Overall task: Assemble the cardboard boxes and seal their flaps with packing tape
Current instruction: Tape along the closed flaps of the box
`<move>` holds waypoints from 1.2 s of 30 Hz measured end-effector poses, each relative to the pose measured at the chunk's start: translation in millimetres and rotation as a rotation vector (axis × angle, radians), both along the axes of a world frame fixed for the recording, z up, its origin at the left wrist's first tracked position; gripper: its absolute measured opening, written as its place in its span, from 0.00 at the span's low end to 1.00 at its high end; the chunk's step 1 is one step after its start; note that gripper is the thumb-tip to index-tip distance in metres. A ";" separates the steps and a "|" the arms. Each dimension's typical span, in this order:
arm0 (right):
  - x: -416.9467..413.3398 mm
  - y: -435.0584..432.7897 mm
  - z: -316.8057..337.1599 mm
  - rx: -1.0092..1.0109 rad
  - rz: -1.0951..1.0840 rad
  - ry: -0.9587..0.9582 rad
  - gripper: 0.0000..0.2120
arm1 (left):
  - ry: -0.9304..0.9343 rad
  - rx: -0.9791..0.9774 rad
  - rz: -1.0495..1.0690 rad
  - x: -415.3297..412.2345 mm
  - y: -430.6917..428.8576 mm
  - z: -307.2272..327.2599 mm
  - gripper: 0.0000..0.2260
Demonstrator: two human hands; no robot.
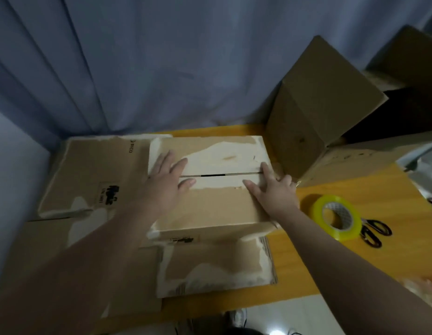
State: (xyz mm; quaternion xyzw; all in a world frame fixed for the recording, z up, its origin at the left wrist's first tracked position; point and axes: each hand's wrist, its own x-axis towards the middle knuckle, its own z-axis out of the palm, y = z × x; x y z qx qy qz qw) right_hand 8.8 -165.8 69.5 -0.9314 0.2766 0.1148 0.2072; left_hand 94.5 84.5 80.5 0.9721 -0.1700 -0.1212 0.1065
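Observation:
A cardboard box (210, 206) stands in the middle of the table with its two top flaps folded shut; a narrow seam runs across between them. My left hand (166, 180) lies flat on the flaps at the seam's left end, fingers straight. At the right end of the seam my right hand (273, 192) presses down on the flaps with spread fingers. A roll of yellow-edged packing tape (337, 217) lies on the table to the right of the box, apart from both hands.
Flattened cardboard (89, 175) lies left of the box and another sheet (217, 267) under its front. An assembled box (314, 105) lies tipped at the back right. Black-handled scissors (374, 232) sit beside the tape. The orange table (355, 187) ends at the front; a blue curtain hangs behind.

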 end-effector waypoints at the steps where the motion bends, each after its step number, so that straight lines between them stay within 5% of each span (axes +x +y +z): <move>1: -1.5 -0.1 -2.8 0.011 0.009 -0.018 0.37 | 0.003 0.077 0.026 -1.2 -4.4 -5.2 0.29; 5: -7.4 -14.6 -8.7 0.221 0.030 -0.221 0.33 | -0.008 0.195 0.046 -21.3 -37.2 -13.0 0.33; 8: -32.3 -48.6 -27.7 0.259 -0.190 -0.420 0.26 | -0.026 0.204 -0.093 -48.3 -75.1 -14.3 0.34; 11: -58.8 -88.3 -56.7 -0.034 -0.306 0.020 0.31 | -0.053 0.200 -0.154 -63.2 -104.4 -17.2 0.34; 14: -76.5 -109.3 -73.8 -0.056 -0.253 0.369 0.35 | -0.052 0.202 -0.151 -64.9 -119.1 -20.9 0.34; 21: -64.5 -112.1 -57.5 -0.264 -0.093 0.269 0.08 | -0.032 0.216 -0.121 -60.2 -119.9 -23.8 0.33; 28: -46.9 -88.8 35.5 0.110 -0.157 -0.257 0.09 | -0.033 0.213 -0.116 -61.6 -120.2 -19.2 0.31; 32: -33.9 -47.3 76.6 0.397 -0.204 -0.579 0.17 | -0.023 0.180 -0.185 -54.7 -110.6 -14.3 0.31; 36: -20.9 -10.6 99.1 0.896 -0.448 -0.724 0.14 | -0.020 0.163 -0.231 -42.5 -74.2 -9.2 0.29</move>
